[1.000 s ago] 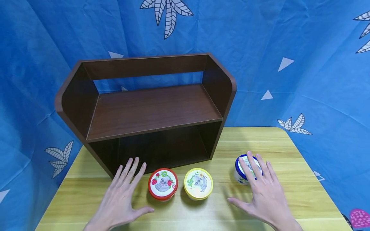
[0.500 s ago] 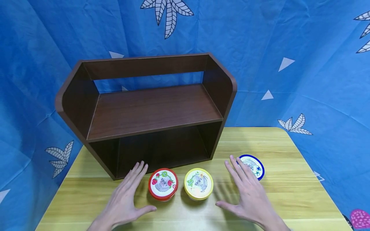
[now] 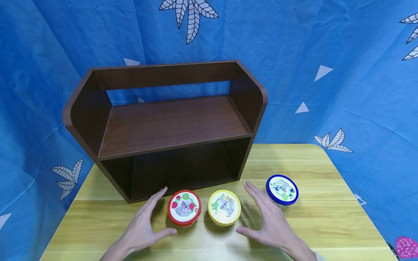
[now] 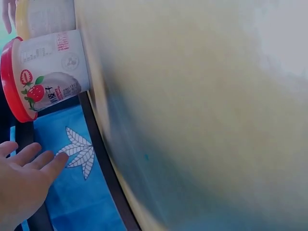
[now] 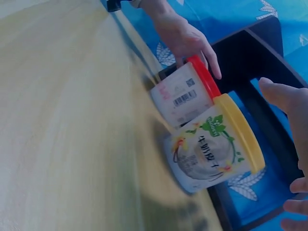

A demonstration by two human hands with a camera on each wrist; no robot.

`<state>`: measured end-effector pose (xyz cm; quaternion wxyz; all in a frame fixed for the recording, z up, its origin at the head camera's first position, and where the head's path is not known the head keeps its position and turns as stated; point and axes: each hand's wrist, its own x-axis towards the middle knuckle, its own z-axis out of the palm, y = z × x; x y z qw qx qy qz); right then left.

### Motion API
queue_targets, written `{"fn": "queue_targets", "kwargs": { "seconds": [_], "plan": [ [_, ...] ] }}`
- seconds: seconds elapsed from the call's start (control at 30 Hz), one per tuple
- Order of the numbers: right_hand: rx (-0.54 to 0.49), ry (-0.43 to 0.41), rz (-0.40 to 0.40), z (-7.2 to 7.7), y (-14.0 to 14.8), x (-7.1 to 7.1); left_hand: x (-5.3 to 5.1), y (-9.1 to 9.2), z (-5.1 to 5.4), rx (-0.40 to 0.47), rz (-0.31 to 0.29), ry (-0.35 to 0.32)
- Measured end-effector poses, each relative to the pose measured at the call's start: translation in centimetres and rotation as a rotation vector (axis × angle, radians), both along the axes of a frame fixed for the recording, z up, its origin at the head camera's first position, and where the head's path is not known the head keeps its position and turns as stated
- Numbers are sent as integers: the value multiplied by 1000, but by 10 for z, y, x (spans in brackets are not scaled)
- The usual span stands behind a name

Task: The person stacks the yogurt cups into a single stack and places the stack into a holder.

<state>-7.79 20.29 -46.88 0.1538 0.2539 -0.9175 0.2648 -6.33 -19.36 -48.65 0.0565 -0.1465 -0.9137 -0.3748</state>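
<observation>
Side by side on the table stand a tub with a red lid and strawberry print, and a tub with a yellow lid. My left hand is just left of the red-lidded tub, thumb and fingers spread apart, with a gap to the tub in the left wrist view. My right hand stands right of the yellow-lidded tub, its fingers loosely bent and holding nothing. Past its fingers sits a third tub with a blue lid, its body mostly hidden beneath the lid.
A dark brown two-level shelf stands behind the tubs, its lower edge close to the red-lidded one. The light wooden table reaches a blue patterned cloth behind and at both sides.
My right hand has moved left, from over the blue-lidded tub to beside the yellow-lidded one, uncovering the blue lid. My left hand has shifted slightly right and turned more edge-on. The tubs stay put.
</observation>
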Motion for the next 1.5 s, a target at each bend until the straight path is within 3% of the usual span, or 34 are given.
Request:
{"fn": "queue_targets", "kwargs": {
  "seconds": [0.23, 0.5, 0.63, 1.0, 1.33, 1.5],
  "plan": [
    [-74, -174, -16, -9, -5, -3, -3, 2, -3, 58, -2, -59],
    [-150, -292, 2, -16, -10, -7, -6, 6, -8, 128, -24, -124],
    [-186, -328, 33, -20, -14, -9, -9, 8, -8, 180, -42, -163],
    [-255, -400, 65, -28, -23, -14, -13, 11, -6, 214, -38, -276],
    [-300, -446, 73, -31, -25, -18, -14, 14, -8, 238, -74, -273],
    [-327, -446, 80, -33, -25, -18, -17, 15, -7, 255, -53, -303]
  ]
}}
